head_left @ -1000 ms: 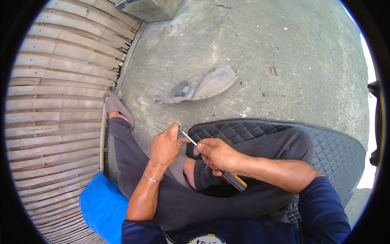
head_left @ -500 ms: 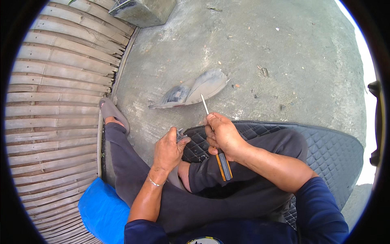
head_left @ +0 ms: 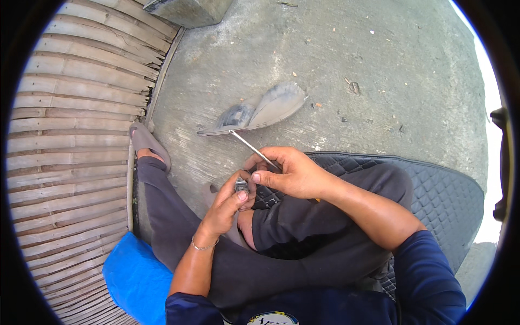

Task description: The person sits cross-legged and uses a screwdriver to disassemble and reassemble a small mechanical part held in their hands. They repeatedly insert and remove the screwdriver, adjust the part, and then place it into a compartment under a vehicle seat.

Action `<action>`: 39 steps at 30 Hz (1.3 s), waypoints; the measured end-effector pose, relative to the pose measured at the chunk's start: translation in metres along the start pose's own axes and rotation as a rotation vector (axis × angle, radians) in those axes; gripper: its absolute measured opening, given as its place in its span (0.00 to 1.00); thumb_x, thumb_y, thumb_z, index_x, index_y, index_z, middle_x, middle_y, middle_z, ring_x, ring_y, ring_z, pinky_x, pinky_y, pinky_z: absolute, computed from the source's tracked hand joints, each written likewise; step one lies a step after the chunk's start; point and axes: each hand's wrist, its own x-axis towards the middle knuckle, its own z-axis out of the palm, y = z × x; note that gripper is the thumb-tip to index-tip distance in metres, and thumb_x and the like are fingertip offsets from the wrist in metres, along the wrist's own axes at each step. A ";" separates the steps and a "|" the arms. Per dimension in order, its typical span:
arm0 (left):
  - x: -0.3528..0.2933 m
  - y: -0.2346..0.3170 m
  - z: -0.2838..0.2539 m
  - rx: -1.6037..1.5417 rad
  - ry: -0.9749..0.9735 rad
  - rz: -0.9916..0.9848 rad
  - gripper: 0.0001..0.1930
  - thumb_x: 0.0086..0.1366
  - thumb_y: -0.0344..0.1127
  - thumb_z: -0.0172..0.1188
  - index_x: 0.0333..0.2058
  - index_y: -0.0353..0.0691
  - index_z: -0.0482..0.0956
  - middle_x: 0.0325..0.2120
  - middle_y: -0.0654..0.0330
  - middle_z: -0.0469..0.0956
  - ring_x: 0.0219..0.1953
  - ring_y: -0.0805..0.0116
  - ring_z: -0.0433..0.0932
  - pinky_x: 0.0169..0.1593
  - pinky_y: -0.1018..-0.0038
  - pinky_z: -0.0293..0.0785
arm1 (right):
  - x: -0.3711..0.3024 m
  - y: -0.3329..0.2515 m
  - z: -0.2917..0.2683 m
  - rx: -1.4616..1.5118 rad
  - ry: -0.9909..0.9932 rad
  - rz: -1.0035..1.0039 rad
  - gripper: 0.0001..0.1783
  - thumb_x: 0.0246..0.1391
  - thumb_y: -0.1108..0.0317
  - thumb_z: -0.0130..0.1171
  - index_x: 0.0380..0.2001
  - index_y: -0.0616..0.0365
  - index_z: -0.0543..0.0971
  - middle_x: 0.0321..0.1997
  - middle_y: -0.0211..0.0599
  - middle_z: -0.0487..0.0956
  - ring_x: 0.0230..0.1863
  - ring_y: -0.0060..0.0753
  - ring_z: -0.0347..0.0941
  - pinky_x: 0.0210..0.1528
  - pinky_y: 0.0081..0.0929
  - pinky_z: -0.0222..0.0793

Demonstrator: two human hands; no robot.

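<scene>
My right hand is closed around a screwdriver. Its bare metal shaft points up and left, and only a bit of the orange on its handle shows below the hand. A small grey part, too small to name, is pinched between the thumb and fingers of my left hand. My right thumb and fingertips are close beside that part; whether they touch it I cannot tell. Past the screwdriver tip, a dusty grey curved panel lies on the concrete floor.
Under my bent right leg is a black quilted mat. A bamboo slat wall runs along the left, with a blue bag-like bundle near my left elbow. A grey block-like object stands at the far left of the concrete.
My right hand has moved left to beside my left hand, and the screwdriver has swung from nearly upright to slanting left. The grey part in my left hand is now turned more upward.
</scene>
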 end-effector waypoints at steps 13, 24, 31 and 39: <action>-0.004 0.000 -0.007 -0.451 -0.164 -0.240 0.35 0.73 0.53 0.52 0.70 0.39 0.57 0.31 0.65 0.64 0.31 0.76 0.63 0.33 0.80 0.60 | 0.001 0.003 -0.002 -0.061 -0.113 -0.100 0.13 0.61 0.68 0.67 0.46 0.62 0.82 0.39 0.36 0.84 0.44 0.26 0.78 0.50 0.30 0.73; -0.006 0.009 0.007 -0.008 0.077 -0.119 0.24 0.79 0.47 0.44 0.57 0.30 0.73 0.33 0.61 0.74 0.32 0.75 0.69 0.36 0.78 0.63 | 0.001 -0.008 -0.008 0.060 -0.024 -0.038 0.07 0.63 0.72 0.64 0.41 0.65 0.81 0.33 0.31 0.82 0.38 0.19 0.76 0.44 0.26 0.73; -0.002 0.006 0.004 0.052 0.069 -0.021 0.18 0.80 0.41 0.45 0.57 0.35 0.74 0.38 0.64 0.77 0.36 0.79 0.73 0.40 0.80 0.70 | 0.001 -0.006 -0.002 -0.104 0.111 -0.248 0.07 0.59 0.70 0.68 0.38 0.62 0.83 0.34 0.36 0.83 0.37 0.26 0.78 0.40 0.28 0.73; 0.002 0.006 0.012 0.254 0.294 0.214 0.19 0.73 0.34 0.60 0.59 0.34 0.73 0.41 0.59 0.79 0.39 0.72 0.79 0.44 0.75 0.77 | 0.003 -0.003 -0.011 -0.293 0.136 -0.416 0.10 0.55 0.68 0.72 0.38 0.58 0.85 0.32 0.38 0.81 0.34 0.33 0.78 0.36 0.31 0.72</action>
